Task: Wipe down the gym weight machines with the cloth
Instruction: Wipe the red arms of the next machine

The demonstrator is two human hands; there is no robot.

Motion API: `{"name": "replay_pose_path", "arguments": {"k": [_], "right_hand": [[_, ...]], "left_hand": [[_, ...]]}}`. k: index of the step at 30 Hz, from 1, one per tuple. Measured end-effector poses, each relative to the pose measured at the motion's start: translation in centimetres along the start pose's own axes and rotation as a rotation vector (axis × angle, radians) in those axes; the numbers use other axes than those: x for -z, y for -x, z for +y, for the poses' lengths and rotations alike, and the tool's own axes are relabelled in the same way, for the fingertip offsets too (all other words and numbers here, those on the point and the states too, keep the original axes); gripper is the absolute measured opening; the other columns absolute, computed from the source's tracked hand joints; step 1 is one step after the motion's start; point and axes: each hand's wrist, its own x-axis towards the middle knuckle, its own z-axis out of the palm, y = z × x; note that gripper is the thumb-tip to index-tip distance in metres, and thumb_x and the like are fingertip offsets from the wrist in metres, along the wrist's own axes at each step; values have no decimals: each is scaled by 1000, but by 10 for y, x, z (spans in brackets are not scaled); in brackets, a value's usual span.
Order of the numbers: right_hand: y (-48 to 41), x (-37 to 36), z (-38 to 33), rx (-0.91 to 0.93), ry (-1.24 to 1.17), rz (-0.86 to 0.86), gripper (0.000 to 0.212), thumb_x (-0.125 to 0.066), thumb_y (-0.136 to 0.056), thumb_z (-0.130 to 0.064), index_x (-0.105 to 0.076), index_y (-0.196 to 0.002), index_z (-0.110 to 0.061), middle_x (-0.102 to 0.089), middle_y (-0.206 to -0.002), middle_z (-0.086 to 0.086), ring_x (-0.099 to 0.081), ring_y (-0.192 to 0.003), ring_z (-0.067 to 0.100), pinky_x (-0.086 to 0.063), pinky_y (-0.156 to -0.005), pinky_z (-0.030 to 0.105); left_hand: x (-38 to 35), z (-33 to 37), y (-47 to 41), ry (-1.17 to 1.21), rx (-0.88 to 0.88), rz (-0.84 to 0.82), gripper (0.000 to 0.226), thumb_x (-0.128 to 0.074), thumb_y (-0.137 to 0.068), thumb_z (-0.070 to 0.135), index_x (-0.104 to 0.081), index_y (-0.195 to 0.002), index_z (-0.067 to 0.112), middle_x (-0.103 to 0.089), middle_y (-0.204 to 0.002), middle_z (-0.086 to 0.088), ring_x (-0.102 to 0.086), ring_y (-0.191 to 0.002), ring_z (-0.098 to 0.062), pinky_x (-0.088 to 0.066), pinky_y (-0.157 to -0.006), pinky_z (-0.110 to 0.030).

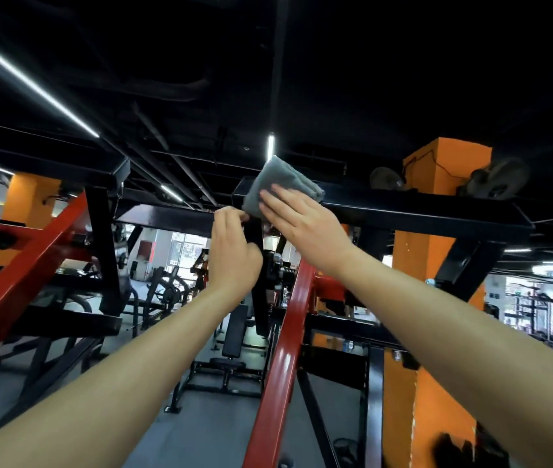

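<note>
**Cloth pressed to overhead crossbeam, upright steadied**

A folded grey cloth (280, 187) was seen held flat against the black crossbeam (403, 212) at the top of the weight machine, above head height. It was pinned there by the right hand (297, 224), whose fingers were spread open and laid over the cloth rather than curled around it. The left hand (234, 251) was closed around a black upright (257, 265) hanging just below the beam, beside the cloth; the grip appeared to be used for steadying.

The step in hand was judged to be the wiping of the top frame. Part of the cloth stood above the beam's upper edge, so the top face was probably being reached as well as the front. A sideways stroke along the beam was judged to be called for next, with pressure kept through the flat palm so that the cloth would not slip off the edge.

To the right, the beam ran clear for some way before an orange pillar (437, 231) was met, and open room for the stroke was offered there. To the left, the stroke would be blocked almost at once by the upright and the hand on it. A red slanted bar (288, 332) rose between the forearms, close under the right wrist, and would need to be avoided when the arm was lowered.
</note>
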Motion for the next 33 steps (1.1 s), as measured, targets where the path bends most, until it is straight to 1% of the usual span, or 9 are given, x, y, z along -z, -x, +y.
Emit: {"name": "replay_pose_path", "arguments": {"k": [5,11,14,17,22,25,27,30,33], "right_hand": [[92,21,60,83,130,-114,71,-55,-101,1,-21,-163,-2,-15,-172,18,-8,-160,35,-23,-127,54],[59,21,38,130,82,-141,66,-46,-101,-6,-22,-162,-3,-14,-171,18,-10,-159,36,-14,-130,53],[18,19,1,126,62,-84,62,-36,-98,-8,-32,-160,-4,-24,-169,17,-20,-157,34,-8,-128,48],[10,17,-14,48,65,-90,63,-35,-100,-11,-26,-162,-4,-21,-170,16,-16,-159,32,-4,-129,46],[100,14,13,-116,40,-185,72,-40,-100,-2,-9,-165,-5,-5,-173,16,0,-161,31,-13,-130,52],[158,12,29,-199,57,-176,78,-51,-95,4,-13,-164,-1,-9,-172,18,-5,-160,34,-21,-127,54],[178,10,29,-234,89,-160,84,-55,-88,5,-16,-162,2,-16,-171,20,-11,-159,36,-22,-128,54],[192,-4,13,-243,125,-209,102,-60,-79,1,-3,-163,2,-12,-171,20,-4,-158,38,-14,-126,51],[204,-23,-9,-227,109,-288,108,-64,-80,-6,5,-163,1,-9,-172,20,-9,-157,41,-9,-124,52]], "left_hand": [[1,8,6,27,22,-109,57,-51,-76,-5,-48,-131,11,-42,-135,1,-53,-114,-23,-50,-92,-39],[13,7,8,62,130,-154,63,-48,-81,-5,-44,-141,14,-42,-145,1,-58,-102,-17,-52,-87,-40],[9,6,8,95,196,-120,60,-50,-83,-5,-45,-140,13,-44,-142,0,-56,-109,-18,-49,-89,-36],[1,14,10,103,239,-67,58,-51,-82,-5,-46,-136,13,-46,-136,1,-53,-106,-16,-41,-82,-31],[-12,28,23,119,239,-85,61,-55,-85,-3,-42,-141,14,-42,-142,1,-45,-108,-8,-41,-91,-33],[-17,28,28,100,193,-145,57,-55,-88,-4,-44,-141,13,-42,-142,1,-48,-96,-3,-42,-76,-17],[-22,27,32,79,151,-184,54,-56,-89,-3,-46,-139,14,-44,-140,2,-50,-100,-5,-41,-72,-12],[-40,25,44,38,112,-303,51,-60,-89,5,-47,-136,18,-44,-141,2,-58,-110,-14,-53,-89,-30],[-62,18,59,-32,80,-453,57,-66,-92,20,-44,-144,20,-41,-149,3,-47,-133,-16,-41,-105,-32]]}}
